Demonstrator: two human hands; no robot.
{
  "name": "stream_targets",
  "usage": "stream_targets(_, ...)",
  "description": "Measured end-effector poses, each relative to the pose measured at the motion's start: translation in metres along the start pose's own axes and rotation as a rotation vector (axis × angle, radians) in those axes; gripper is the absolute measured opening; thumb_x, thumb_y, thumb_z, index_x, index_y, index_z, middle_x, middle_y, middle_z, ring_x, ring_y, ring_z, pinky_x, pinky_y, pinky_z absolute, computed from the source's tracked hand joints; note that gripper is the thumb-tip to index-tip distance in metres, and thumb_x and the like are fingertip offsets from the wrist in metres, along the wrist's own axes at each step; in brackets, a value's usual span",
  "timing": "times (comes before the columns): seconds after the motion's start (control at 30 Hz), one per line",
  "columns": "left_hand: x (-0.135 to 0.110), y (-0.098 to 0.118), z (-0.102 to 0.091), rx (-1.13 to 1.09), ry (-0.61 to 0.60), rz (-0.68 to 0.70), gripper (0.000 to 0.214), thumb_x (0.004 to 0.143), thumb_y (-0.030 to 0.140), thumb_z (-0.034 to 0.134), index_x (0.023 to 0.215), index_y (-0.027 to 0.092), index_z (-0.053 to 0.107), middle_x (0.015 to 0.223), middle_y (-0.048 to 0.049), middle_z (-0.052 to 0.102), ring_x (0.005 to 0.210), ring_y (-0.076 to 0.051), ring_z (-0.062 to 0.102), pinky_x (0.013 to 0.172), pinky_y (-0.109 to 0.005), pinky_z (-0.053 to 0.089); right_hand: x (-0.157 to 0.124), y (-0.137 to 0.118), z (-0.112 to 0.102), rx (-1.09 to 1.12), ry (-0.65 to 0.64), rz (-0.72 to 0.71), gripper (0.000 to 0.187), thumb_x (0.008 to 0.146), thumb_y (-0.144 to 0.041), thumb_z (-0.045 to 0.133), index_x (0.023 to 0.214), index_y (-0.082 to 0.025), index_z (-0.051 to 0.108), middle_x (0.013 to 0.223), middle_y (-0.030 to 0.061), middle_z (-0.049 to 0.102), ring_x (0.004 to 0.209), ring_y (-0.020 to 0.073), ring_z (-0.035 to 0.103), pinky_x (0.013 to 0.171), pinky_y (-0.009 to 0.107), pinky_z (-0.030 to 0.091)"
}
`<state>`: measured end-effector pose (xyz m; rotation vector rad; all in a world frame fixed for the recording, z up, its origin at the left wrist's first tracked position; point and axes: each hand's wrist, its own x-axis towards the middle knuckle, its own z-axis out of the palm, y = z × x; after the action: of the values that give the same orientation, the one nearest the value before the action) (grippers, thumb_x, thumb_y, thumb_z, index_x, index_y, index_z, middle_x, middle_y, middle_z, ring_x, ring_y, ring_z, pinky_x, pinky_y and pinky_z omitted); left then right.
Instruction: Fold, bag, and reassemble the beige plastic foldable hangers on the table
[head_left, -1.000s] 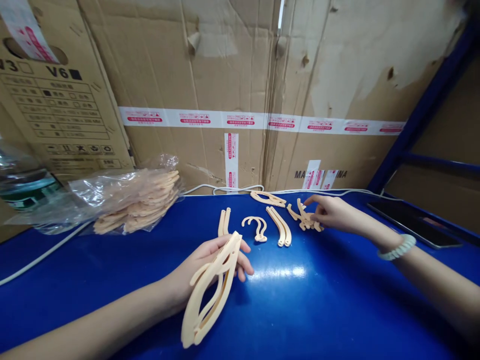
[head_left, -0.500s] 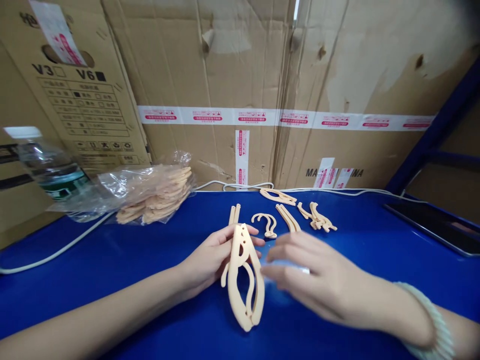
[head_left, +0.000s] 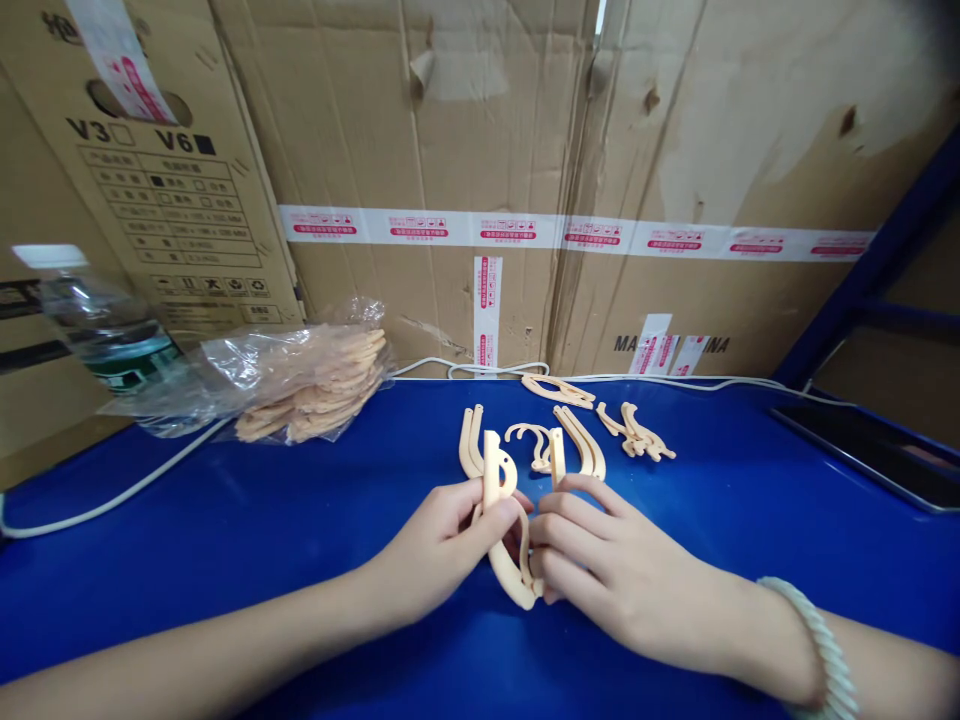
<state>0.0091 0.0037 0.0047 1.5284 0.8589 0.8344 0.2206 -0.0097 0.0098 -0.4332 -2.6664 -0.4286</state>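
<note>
My left hand (head_left: 442,545) grips a beige folding clothes hanger (head_left: 492,465), thumb across its curved arm, with the rounded end pointing down towards me. Closed round the hanger's other arm (head_left: 557,458) is my right hand (head_left: 630,565); only that arm's top shows above the fingers. The two arms stand apart at the top. Whether they join at the bottom is hidden by my right fingers. Just beyond lie loose curved arms (head_left: 470,440) on the left, hooks (head_left: 537,445) in the middle and more curved arms (head_left: 581,440) on the right.
A folded hanger (head_left: 559,391) and a small heap of hooks (head_left: 636,433) lie farther back. At left are a clear bag of beige pieces (head_left: 315,385) and a water bottle (head_left: 112,335). A dark phone-like slab (head_left: 870,455) lies right; a white cable (head_left: 135,485) crosses the blue table.
My right hand has moved in and taken hold of the hanger's right arm, which now stands away from the left one. My left thumb has come over the front of the hanger.
</note>
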Motion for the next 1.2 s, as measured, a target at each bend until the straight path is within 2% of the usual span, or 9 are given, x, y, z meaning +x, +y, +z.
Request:
stream_targets(0.1, -0.005, -0.003, 0.003, 0.083, 0.06, 0.022, 0.04, 0.094, 0.049, 0.053, 0.08, 0.013, 0.068, 0.077, -0.0055, 0.072, 0.074, -0.019, 0.066, 0.072, -0.03, 0.052, -0.001, 0.001, 0.005, -0.09, 0.009, 0.09, 0.03, 0.099, -0.01, 0.034, 0.081, -0.018, 0.056, 0.079, 0.0036, 0.061, 0.077, 0.0194, 0.053, 0.097, 0.046, 0.036)
stream_targets(0.23, -0.005, -0.005, 0.004, -0.048, 0.102, -0.047, 0.044, 0.088, 0.055, 0.059, 0.085, 0.012, 0.065, 0.073, -0.0075, 0.072, 0.061, -0.018, 0.069, 0.059, -0.027, 0.054, -0.002, 0.005, 0.007, -0.153, -0.061, 0.215, 0.036, 0.1, -0.01, 0.029, 0.075, -0.018, 0.054, 0.068, 0.0009, 0.057, 0.065, 0.017, 0.051, 0.097, 0.044, 0.033)
stream_targets(0.5, 0.0, -0.007, 0.0, -0.227, 0.101, -0.142, 0.045, 0.083, 0.058, 0.063, 0.074, 0.015, 0.055, 0.058, -0.0053, 0.07, 0.037, -0.014, 0.062, 0.036, -0.019, 0.044, 0.001, 0.001, -0.008, -0.187, 0.063, 0.044, 0.04, 0.1, -0.006, 0.028, 0.073, -0.019, 0.055, 0.062, 0.0, 0.057, 0.06, 0.0159, 0.045, 0.082, 0.034, 0.034)
stream_targets(0.6, 0.002, -0.01, -0.004, -0.307, 0.133, -0.184, 0.041, 0.086, 0.055, 0.06, 0.072, 0.018, 0.051, 0.046, -0.0011, 0.064, 0.031, -0.013, 0.057, 0.03, -0.017, 0.038, -0.005, 0.016, -0.017, -0.174, 0.103, 0.064, 0.032, 0.101, -0.01, 0.03, 0.084, -0.019, 0.056, 0.071, 0.0011, 0.065, 0.067, 0.016, 0.054, 0.084, 0.035, 0.032)
stream_targets(0.73, 0.003, -0.008, -0.004, -0.303, 0.097, -0.158, 0.041, 0.086, 0.054, 0.061, 0.073, 0.017, 0.053, 0.052, -0.0039, 0.069, 0.035, -0.013, 0.06, 0.034, -0.017, 0.041, -0.021, 0.058, -0.027, -0.027, 0.127, 0.31, 0.011, 0.101, -0.016, 0.043, 0.101, -0.022, 0.053, 0.085, 0.0, 0.071, 0.076, 0.0142, 0.063, 0.101, 0.042, 0.025)
stream_targets(0.87, 0.002, -0.005, -0.002, -0.298, 0.09, -0.142, 0.044, 0.084, 0.058, 0.063, 0.075, 0.016, 0.055, 0.056, -0.0063, 0.071, 0.038, -0.012, 0.061, 0.037, -0.018, 0.043, -0.038, 0.095, -0.028, -0.029, -0.029, 0.351, 0.013, 0.096, -0.018, 0.049, 0.091, -0.024, 0.059, 0.097, 0.0025, 0.07, 0.105, 0.0217, 0.061, 0.109, 0.057, 0.016)
stream_targets(0.93, 0.002, -0.005, -0.002, -0.294, 0.094, -0.143, 0.046, 0.082, 0.06, 0.064, 0.075, 0.015, 0.055, 0.056, -0.0063, 0.071, 0.039, -0.012, 0.061, 0.038, -0.018, 0.044, -0.043, 0.102, -0.027, 0.029, -0.155, 0.362, 0.015, 0.092, -0.015, 0.051, 0.089, -0.024, 0.063, 0.104, 0.0041, 0.068, 0.112, 0.0251, 0.057, 0.107, 0.061, 0.019)
stream_targets(1.07, 0.001, -0.006, -0.003, -0.272, 0.092, -0.138, 0.049, 0.081, 0.062, 0.064, 0.075, 0.015, 0.056, 0.057, -0.007, 0.071, 0.041, -0.012, 0.061, 0.04, -0.018, 0.046, -0.041, 0.1, -0.031, 0.261, -0.347, 0.394, 0.021, 0.088, -0.009, 0.05, 0.097, -0.021, 0.065, 0.104, 0.008, 0.065, 0.1, 0.0227, 0.059, 0.091, 0.044, 0.044)
stream_targets(1.2, 0.001, -0.007, -0.003, -0.267, 0.081, -0.133, 0.05, 0.082, 0.063, 0.063, 0.076, 0.014, 0.056, 0.058, -0.0073, 0.071, 0.042, -0.012, 0.061, 0.041, -0.019, 0.046, -0.037, 0.097, -0.036, 0.314, -0.338, 0.456, 0.021, 0.087, -0.008, 0.053, 0.101, -0.019, 0.065, 0.098, 0.0069, 0.065, 0.089, 0.0195, 0.061, 0.08, 0.034, 0.049)
